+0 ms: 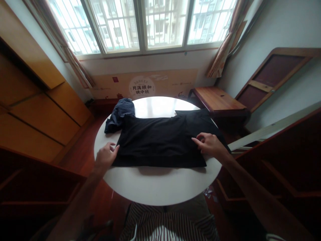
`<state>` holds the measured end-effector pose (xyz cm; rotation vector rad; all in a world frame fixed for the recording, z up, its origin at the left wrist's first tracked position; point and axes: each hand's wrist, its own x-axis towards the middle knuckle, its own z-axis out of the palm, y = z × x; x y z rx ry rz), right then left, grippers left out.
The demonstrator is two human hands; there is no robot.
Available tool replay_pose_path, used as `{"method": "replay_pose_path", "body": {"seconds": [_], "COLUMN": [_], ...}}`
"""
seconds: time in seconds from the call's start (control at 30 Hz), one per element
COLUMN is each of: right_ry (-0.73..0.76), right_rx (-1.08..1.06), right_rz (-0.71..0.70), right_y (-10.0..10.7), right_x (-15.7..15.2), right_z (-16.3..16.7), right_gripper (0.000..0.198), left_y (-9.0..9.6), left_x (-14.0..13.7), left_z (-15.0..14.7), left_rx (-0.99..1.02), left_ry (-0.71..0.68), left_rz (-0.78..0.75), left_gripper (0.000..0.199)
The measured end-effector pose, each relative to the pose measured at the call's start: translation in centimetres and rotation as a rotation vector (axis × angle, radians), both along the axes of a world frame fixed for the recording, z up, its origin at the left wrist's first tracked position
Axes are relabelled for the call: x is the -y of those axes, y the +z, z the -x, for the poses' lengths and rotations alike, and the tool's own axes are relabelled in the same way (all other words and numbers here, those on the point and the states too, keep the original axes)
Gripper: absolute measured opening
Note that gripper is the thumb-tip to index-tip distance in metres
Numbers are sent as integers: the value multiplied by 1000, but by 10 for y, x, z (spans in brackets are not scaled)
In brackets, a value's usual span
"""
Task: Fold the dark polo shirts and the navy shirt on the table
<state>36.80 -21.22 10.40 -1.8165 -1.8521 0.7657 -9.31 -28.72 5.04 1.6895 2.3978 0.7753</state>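
A black garment, shirt-like in shape (pixel 155 142), lies spread flat across a round white table (pixel 160 187). Its front edge runs nearly straight, and one part reaches to the back right. My left hand (pixel 106 155) is at the garment's left edge, thumb touching or close to the cloth, fingers bent and apart from it. Over the right part of the garment is my right hand (pixel 208 144), thumb stretched out and fingers loosely curled, with a gap between them. No cloth shows pinched in either hand. A crumpled dark blue garment (pixel 121 113) lies at the table's back left.
A wooden side table (pixel 218 98) stands behind on the right, near a leaning wooden panel (pixel 273 77). Wooden cabinets (pixel 45 117) line the left. Dark red wooden furniture (pixel 283 167) flanks the right side. Barred windows (pixel 163 23) are ahead.
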Motion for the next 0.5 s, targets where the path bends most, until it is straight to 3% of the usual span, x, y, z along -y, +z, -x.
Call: {"method": "replay_pose_path", "body": {"seconds": [0.07, 0.13, 0.2, 0.33, 0.4, 0.5], "right_ry": [14, 61, 69, -144, -214, -266], "right_rx": [146, 138, 27, -184, -250, -310], "right_rz": [-286, -367, -278, -60, -4, 15], "right_y": [7, 11, 11, 4, -2, -11], "right_x": [-8, -31, -66, -140, -163, -179], "right_z": [6, 13, 18, 23, 25, 30], "right_gripper": [21, 20, 17, 14, 22, 27], "left_y": [11, 25, 38, 55, 55, 44], "left_x": [0, -2, -7, -29, -45, -68], "left_z": [-21, -52, -91, -182, -227, -280], "left_rx": [-133, -149, -122, -197, -284, -444], "left_ry": [-101, -294, -536, -987, -1115, -1173], "left_rz": [-124, -183, -169, -69, -64, -81], "left_gripper": [26, 26, 27, 27, 27, 36]}}
